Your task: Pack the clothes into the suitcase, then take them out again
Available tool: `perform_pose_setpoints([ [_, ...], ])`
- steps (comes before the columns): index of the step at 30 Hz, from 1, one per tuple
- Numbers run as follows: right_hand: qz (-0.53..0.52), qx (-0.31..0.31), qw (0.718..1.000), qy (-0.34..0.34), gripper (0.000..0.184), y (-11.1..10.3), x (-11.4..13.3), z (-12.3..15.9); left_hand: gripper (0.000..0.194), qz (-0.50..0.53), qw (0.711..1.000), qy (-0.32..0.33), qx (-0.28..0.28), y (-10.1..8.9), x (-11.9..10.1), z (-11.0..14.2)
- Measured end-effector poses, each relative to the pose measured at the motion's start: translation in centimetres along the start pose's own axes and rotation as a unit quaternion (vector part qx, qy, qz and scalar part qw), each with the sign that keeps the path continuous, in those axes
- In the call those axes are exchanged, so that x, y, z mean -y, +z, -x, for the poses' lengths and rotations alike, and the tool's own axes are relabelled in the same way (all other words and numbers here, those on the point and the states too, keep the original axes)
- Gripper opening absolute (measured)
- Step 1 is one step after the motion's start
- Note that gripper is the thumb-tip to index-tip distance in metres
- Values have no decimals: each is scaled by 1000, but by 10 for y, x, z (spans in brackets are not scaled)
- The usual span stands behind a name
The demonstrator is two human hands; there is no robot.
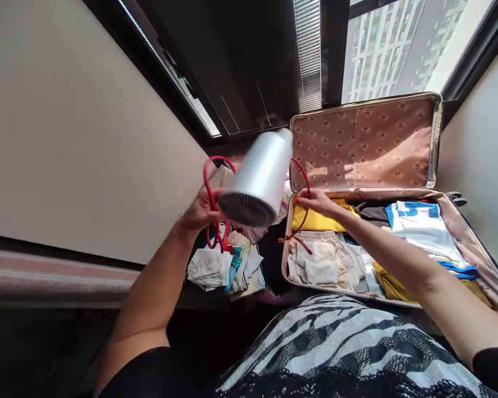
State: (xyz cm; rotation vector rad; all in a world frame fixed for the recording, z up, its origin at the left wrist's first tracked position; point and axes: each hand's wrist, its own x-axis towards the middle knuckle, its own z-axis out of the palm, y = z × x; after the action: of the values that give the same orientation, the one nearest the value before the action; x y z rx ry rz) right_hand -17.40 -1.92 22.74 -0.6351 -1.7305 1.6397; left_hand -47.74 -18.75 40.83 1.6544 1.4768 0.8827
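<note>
A silver, tapering cylinder (pixel 260 174) with a dark slotted end facing me is held up in the air, tilted; its exact kind I cannot make out. My left hand (pixel 202 210) is closed at its lower left side, with loops of red cord (pixel 207 179) around the fingers. On the other side, my right hand (pixel 314 202) pinches the same red cord, whose knotted end hangs below it. Behind that hand lies an open suitcase (pixel 285 243) with folded clothes, among them a yellow garment (pixel 321 219) and beige pieces (pixel 319 260).
Left of the suitcase, a pile of folded clothes (pixel 244 268) lies below the cylinder, with a white stack (pixel 209 268) at its front. The patterned suitcase lid (pixel 332 146) stands upright against the window side. A pale wall (pixel 87 127) bounds the left.
</note>
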Motion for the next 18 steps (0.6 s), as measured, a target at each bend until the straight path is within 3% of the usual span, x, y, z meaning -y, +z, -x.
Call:
perform_pose_setpoints([
  [3,10,99,992,75,37,82,-23,7,43,-50,969,19,-243,-29,11,7],
  [5,21,163,982,97,31,137,-28,14,37,-178,913,3,-367,-48,20,10],
  [6,23,190,976,100,27,161,-25,16,33,-257,877,-15,-405,-56,25,12],
  [8,20,231,969,91,20,195,-9,15,22,-406,811,-65,-415,-69,36,21],
  [10,45,238,969,39,16,202,19,4,12,-511,777,-113,-349,-79,48,35],
  [13,163,174,966,-99,21,170,66,-32,17,-585,780,-146,-169,-83,68,61],
  [14,196,152,960,-127,24,154,78,-46,20,-578,796,-152,-99,-80,74,70],
  [16,226,165,948,-149,25,122,90,-71,20,-506,846,-158,46,-65,89,85],
  [18,204,197,950,-129,30,94,87,-86,19,-355,905,-165,165,-40,104,96],
])
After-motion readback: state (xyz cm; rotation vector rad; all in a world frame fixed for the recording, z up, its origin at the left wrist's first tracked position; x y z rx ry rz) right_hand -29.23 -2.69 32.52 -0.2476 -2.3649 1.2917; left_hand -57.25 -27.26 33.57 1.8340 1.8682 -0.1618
